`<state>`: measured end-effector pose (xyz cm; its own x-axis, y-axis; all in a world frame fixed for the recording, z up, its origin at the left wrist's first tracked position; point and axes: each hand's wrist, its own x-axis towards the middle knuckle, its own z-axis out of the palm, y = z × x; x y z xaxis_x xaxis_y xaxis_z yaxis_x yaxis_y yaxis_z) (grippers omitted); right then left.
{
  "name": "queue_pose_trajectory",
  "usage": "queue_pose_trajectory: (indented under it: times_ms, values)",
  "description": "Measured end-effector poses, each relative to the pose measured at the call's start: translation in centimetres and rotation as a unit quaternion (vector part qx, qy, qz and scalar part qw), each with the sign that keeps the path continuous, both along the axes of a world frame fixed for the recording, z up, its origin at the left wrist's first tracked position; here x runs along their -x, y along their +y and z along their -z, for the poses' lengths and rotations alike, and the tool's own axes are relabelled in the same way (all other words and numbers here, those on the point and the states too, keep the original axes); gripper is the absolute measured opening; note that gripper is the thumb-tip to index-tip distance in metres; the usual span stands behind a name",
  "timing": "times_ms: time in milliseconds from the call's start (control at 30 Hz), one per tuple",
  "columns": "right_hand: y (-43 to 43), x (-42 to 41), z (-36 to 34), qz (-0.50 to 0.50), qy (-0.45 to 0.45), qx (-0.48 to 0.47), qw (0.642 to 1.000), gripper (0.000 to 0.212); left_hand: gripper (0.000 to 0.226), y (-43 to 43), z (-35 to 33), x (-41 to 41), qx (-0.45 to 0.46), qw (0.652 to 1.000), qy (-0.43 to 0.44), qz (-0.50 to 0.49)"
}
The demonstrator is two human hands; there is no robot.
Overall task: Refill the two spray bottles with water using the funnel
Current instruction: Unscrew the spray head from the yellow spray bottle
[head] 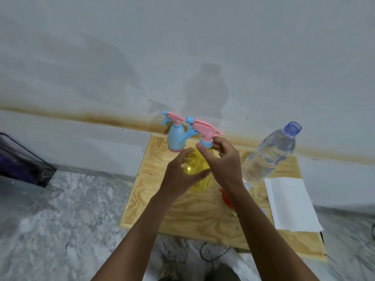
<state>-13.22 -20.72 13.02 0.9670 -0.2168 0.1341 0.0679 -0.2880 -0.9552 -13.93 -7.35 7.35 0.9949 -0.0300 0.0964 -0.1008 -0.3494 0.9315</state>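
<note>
A yellow spray bottle (pixel 197 165) with a pink and blue spray head (pixel 204 127) stands on the wooden board (pixel 182 216). My left hand (pixel 180 175) wraps its yellow body. My right hand (pixel 221 159) pinches the blue collar under the spray head. A blue spray bottle (pixel 176 138) with its own pink head stands just behind, at the board's far edge. A clear water bottle (pixel 267 155), uncapped and mostly full, stands to the right. The orange funnel (pixel 226 198) lies on the board, mostly hidden by my right forearm.
A folded white cloth (pixel 292 205) lies on the board's right side. A white wall rises close behind the board. A dark bin (pixel 22 161) sits on the marble floor at the left. A black cable (pixel 213 254) curls by the board's near edge.
</note>
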Motion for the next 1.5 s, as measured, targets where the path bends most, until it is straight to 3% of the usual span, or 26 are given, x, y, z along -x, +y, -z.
queue_pose_trajectory:
  times_ms: [167, 400, 567, 700, 833, 933, 1033, 1200, 1400, 1500]
  values:
    - [1.1, 0.5, -0.9, 0.032, 0.001, -0.084, 0.996, 0.033, 0.087, 0.1, -1.0, 0.4, 0.033, 0.999, 0.021, 0.009]
    - [1.1, 0.6, -1.7, 0.029, -0.012, -0.073, 0.997, 0.024, 0.085, 0.4, -2.6, 0.4, 0.045, 0.997, 0.052, 0.027]
    - [0.3, 1.0, -1.9, -0.021, -0.031, -0.042, 0.998, 0.023, 0.079, 0.4, -3.2, 0.8, 0.033, 0.997, 0.061, 0.042]
    - [-0.9, 1.2, -2.5, -0.088, -0.027, -0.038, 0.995, 0.016, 0.056, 0.7, -4.4, 1.4, 0.070, 0.991, 0.076, 0.080]
    - [-1.5, 1.1, -2.8, -0.160, 0.009, -0.097, 0.982, 0.025, 0.047, 0.8, -5.4, 1.8, 0.091, 0.988, 0.074, 0.100]
    - [-1.1, 1.2, -2.6, -0.139, 0.010, -0.145, 0.980, 0.036, 0.048, 0.6, -5.5, 2.2, 0.101, 0.988, 0.073, 0.093]
    - [-0.5, 1.4, -2.7, -0.100, 0.016, -0.195, 0.976, 0.027, 0.045, 0.7, -5.5, 2.5, 0.112, 0.988, 0.068, 0.085]
    - [0.5, 1.7, -2.6, -0.084, 0.000, -0.181, 0.980, 0.014, 0.046, 0.9, -5.7, 2.7, 0.111, 0.989, 0.059, 0.082]
    - [1.0, 1.8, -3.3, -0.057, -0.020, -0.191, 0.980, 0.028, 0.046, 1.0, -6.1, 2.8, 0.110, 0.989, 0.056, 0.077]
    - [1.0, 1.8, -3.1, -0.047, -0.004, -0.207, 0.977, 0.017, 0.048, 1.0, -6.2, 2.9, 0.106, 0.990, 0.054, 0.078]
